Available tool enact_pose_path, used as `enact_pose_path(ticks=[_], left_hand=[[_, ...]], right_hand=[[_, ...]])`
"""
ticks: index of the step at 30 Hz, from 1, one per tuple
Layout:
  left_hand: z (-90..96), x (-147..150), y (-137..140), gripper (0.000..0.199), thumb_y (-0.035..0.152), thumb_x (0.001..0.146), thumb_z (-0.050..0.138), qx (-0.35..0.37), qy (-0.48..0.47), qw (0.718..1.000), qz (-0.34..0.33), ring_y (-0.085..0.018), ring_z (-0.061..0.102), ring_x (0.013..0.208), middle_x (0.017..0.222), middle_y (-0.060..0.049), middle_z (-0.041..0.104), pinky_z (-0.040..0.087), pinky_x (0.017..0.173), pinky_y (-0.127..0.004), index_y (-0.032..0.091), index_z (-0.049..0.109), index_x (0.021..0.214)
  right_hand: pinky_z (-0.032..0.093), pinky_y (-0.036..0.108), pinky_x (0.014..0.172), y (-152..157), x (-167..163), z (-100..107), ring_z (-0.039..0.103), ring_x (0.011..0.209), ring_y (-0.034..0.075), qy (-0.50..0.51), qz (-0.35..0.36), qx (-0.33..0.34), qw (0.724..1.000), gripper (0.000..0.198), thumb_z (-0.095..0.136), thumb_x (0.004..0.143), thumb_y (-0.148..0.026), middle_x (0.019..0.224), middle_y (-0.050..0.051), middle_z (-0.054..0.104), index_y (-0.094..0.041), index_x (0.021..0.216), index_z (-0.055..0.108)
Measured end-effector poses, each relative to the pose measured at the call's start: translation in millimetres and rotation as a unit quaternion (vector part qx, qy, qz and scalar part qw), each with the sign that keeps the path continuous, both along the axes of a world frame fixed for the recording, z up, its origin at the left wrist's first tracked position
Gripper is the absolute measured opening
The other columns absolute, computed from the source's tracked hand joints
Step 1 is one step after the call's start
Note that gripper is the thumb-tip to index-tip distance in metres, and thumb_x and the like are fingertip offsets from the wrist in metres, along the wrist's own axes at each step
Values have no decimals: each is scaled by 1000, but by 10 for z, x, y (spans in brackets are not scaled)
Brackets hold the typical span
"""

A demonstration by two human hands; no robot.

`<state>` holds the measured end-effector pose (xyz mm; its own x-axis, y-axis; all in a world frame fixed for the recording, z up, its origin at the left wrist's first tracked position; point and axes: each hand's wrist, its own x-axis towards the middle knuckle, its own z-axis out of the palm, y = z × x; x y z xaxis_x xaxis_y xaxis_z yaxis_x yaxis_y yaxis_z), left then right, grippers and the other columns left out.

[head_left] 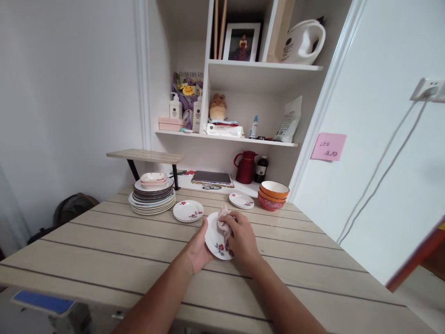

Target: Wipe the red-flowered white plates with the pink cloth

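Observation:
My left hand [200,248] grips the left edge of a small white plate [211,234] with red flowers, thumb on the rim. The plate is tilted up off the table. In my right hand [243,235] is a pale pink cloth [224,222], bunched between the fingers and pressed on the plate's face. Just beyond, to the left, lies a short stack of matching flowered plates [186,208]. More such plates [240,199] lie farther back to the right. The underside of the held plate and the fingers beneath it are hidden.
On the slatted table [139,250], a tall stack of plates [153,204] with small dishes stands back left, by a wooden riser [146,156]. Nested bowls [273,195] stand back right. Behind are a red jug [246,167], a dark bottle [261,169] and a laptop [212,177].

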<state>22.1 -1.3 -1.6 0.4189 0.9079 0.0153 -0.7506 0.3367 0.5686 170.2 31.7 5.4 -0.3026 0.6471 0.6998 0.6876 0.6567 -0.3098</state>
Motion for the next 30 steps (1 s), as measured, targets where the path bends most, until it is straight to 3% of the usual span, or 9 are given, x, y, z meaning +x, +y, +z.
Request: enact_pose_path(ticks=[4, 9, 12, 15, 19, 24, 30], left_hand=[[60, -72, 21, 66, 58, 89, 46, 25, -31, 998, 42, -31, 57, 120, 127, -17, 64, 40, 102, -46, 17, 47, 141], [77, -153, 48, 65, 59, 90, 45, 13, -27, 995, 91, -28, 60, 115, 123, -16, 67, 43, 100, -41, 13, 52, 135], [44, -122, 46, 60, 57, 90, 48, -7, -9, 997, 74, -26, 63, 110, 116, -14, 70, 46, 96, -36, 12, 57, 129], [13, -44, 25, 55, 56, 90, 49, -19, 18, 999, 24, -25, 65, 108, 111, -11, 72, 48, 93, -36, 17, 60, 126], [25, 32, -17, 57, 58, 90, 47, -21, 53, 998, -18, -28, 63, 111, 114, -11, 71, 46, 95, -41, 19, 58, 129], [121, -35, -10, 60, 56, 90, 46, -3, 6, 999, 54, -30, 61, 114, 121, -14, 68, 42, 99, -45, 17, 53, 136], [115, -215, 74, 53, 46, 94, 44, -17, -26, 987, 155, -27, 64, 108, 118, -14, 70, 44, 99, -41, 14, 53, 135]], right_hand=[[41, 36, 87, 21, 43, -20, 51, 98, 23, -16, 1, -20, 1000, 55, 49, 64, 6, 110, 7, 58, -26, 105, 69], [41, 35, 86, -142, -116, -3, 51, 99, 22, -36, 93, -27, 995, 48, 51, 70, 1, 110, 6, 59, -27, 105, 69], [42, 35, 85, -225, -219, 14, 52, 99, 22, -40, 138, -23, 989, 49, 52, 71, -1, 112, 5, 59, -28, 108, 68], [42, 36, 85, -219, -234, 33, 52, 101, 23, -22, 116, -5, 993, 52, 52, 70, -1, 113, 6, 58, -29, 111, 67], [40, 37, 88, -109, -103, 41, 51, 104, 25, -2, 26, 6, 1000, 57, 49, 67, 3, 114, 7, 58, -29, 111, 67], [39, 37, 86, -22, 27, 2, 51, 102, 25, -24, -22, -25, 999, 54, 49, 66, 4, 112, 7, 59, -28, 106, 68], [40, 35, 85, -169, -131, 12, 52, 98, 22, -56, 101, -44, 992, 46, 53, 70, 0, 106, 5, 61, -27, 103, 69]])
